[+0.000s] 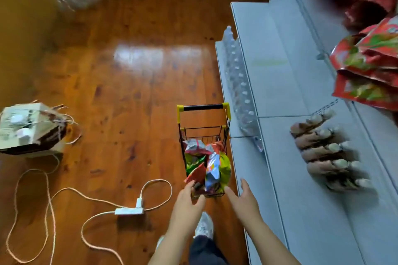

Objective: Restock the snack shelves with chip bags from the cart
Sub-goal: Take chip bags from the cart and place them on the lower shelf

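Both hands reach into the cart at 6 o'clock: left hand open, fingertips touching the chip bags; right hand open, empty. The bags probably handle light, crinkly and crushable; grip a top seam. The shelves stand at 3 o'clock.

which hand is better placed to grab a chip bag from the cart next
Left. The left hand is already at the cart's near rim, fingertips by the chip bags; the right hand is open beside the cart, toward the shelf.
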### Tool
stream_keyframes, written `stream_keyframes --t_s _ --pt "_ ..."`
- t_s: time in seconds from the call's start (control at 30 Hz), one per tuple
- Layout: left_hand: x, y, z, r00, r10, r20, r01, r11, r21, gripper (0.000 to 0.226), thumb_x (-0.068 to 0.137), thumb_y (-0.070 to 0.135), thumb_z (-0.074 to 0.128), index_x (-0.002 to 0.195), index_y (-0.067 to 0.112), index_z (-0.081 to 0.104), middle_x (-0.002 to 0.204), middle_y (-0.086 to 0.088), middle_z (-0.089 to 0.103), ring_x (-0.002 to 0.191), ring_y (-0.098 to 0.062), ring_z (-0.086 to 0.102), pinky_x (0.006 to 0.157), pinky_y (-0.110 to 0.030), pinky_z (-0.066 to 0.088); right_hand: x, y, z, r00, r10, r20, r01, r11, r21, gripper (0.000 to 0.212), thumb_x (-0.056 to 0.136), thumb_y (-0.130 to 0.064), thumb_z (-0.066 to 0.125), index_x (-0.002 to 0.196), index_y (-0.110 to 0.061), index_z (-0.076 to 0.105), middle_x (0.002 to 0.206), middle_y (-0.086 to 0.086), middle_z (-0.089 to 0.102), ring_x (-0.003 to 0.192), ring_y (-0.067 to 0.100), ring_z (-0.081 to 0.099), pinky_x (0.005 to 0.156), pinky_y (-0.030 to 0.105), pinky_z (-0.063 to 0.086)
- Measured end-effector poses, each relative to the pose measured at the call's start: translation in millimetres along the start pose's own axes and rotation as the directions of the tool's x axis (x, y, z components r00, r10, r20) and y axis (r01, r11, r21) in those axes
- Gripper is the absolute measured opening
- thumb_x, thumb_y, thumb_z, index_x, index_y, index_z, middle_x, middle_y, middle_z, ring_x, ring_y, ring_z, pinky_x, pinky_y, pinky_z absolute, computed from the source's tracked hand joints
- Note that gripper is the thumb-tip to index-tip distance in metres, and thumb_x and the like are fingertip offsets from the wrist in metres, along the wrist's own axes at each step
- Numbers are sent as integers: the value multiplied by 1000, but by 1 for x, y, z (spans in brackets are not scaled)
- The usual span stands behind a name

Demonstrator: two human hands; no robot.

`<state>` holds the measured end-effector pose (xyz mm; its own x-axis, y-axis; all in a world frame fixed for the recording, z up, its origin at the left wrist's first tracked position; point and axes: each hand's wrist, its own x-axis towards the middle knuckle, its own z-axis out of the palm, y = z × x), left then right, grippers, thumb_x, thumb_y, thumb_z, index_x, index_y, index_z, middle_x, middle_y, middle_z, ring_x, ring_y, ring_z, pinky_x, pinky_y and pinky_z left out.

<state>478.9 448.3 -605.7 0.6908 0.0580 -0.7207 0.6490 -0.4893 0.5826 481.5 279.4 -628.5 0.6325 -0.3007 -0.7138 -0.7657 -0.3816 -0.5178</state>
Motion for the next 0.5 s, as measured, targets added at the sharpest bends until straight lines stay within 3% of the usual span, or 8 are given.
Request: stream_keyframes --t_s 0.1,0.23,0.33,0.43,0.5 --pt "76 -22 31 995 -30 98 25 998 56 70 88 19 61 153 23 34 153 1 44 135 -16 48 111 -32 41 68 10 25 999 30 -15 -31 999 -44 81 91 -43 64 155 -16 22 159 7 30 145 26 32 115 36 30" --pt "162 -50 75 984 -54 169 44 997 68 86 81 21 63 157 16 24 160 -2 33 146 -17 34 117 -33 32 146 27 63 996 50 -75 -53 998 -39 82 86 -45 68 152 -15 29 153 10 39 139 28 40 110 37 36" --pt "196 -58 95 986 -18 168 19 1000 -6 80 85 19 62 156 20 25 157 2 36 145 -19 35 114 -31 34 184 42 85 992 46 -120 -52 998 -47 72 88 -47 64 148 -20 36 143 8 51 129 28 50 100 35 42" --pt "214 -65 109 988 44 146 -39 999 -31 53 81 21 62 127 46 49 122 12 65 112 -17 64 95 -43 54 192 49 93 978 44 -204 -47 999 -10 43 93 -44 59 129 -22 55 117 5 67 109 28 61 79 28 42" --pt "217 -68 111 981 61 186 -56 998 -30 47 74 26 62 113 50 54 105 10 71 98 -16 68 86 -49 57 187 49 94 971 49 -235 -44 999 27 33 94 -48 55 113 -21 62 100 1 70 94 25 64 70 27 40"
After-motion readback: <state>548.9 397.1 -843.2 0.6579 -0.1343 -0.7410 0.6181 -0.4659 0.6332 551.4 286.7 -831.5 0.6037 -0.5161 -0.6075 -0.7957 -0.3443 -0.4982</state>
